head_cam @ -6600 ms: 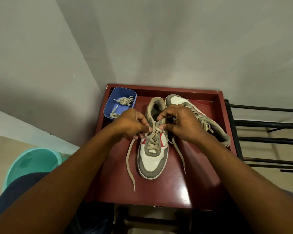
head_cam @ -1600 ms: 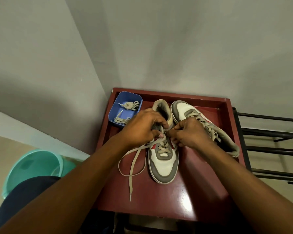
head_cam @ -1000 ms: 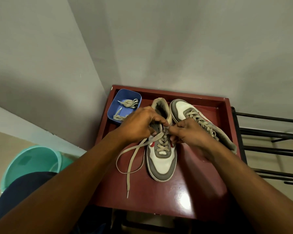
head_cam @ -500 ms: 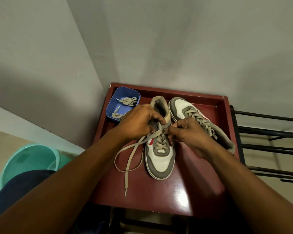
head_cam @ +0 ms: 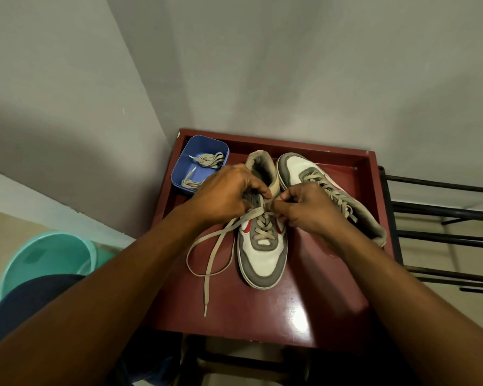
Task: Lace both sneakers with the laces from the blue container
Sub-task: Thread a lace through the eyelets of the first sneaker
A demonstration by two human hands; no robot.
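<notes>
Lacing looks done on the right sneaker (head_cam: 299,168); the centre sneaker (head_cam: 262,257) lacks top rows. Left hand (head_cam: 223,197) grips its lace (head_cam: 215,246), right hand (head_cam: 308,211) pinches the other end.

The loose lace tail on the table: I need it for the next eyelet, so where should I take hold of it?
Pinch the loose lace tail just behind its tip, coming down from above on its left side. That stretch lies flat and straight, clear of the loop higher up, and the near sneaker crowds its right side.
</notes>
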